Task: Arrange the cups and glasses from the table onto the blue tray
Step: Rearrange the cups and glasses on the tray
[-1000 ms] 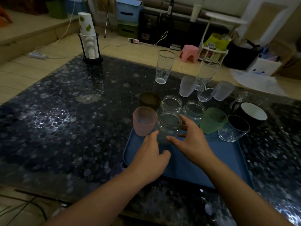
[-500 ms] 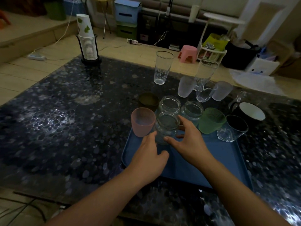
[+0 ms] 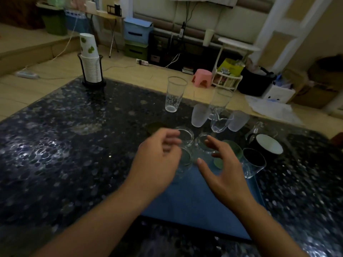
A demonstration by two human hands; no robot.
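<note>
Both hands raised over a tight cluster of glass jars; nothing is held.

The left hand (image 3: 157, 160) is loosely curled and the right hand (image 3: 224, 169) spread wide, each grip empty above the jars (image 3: 185, 145) at the far edge of the blue tray (image 3: 194, 204). A jar could be clipped and toppled into the green cup (image 3: 232, 151) or black mug (image 3: 254, 160) beside it. Tall glasses (image 3: 175, 94) and frosted cups (image 3: 199, 115) are left on the worktop (image 3: 65, 145) toward its far edge, easily tipped by a reach across.

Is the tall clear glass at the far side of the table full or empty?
Empty: the tall glass stands upright, and the table shows straight through it.
</note>
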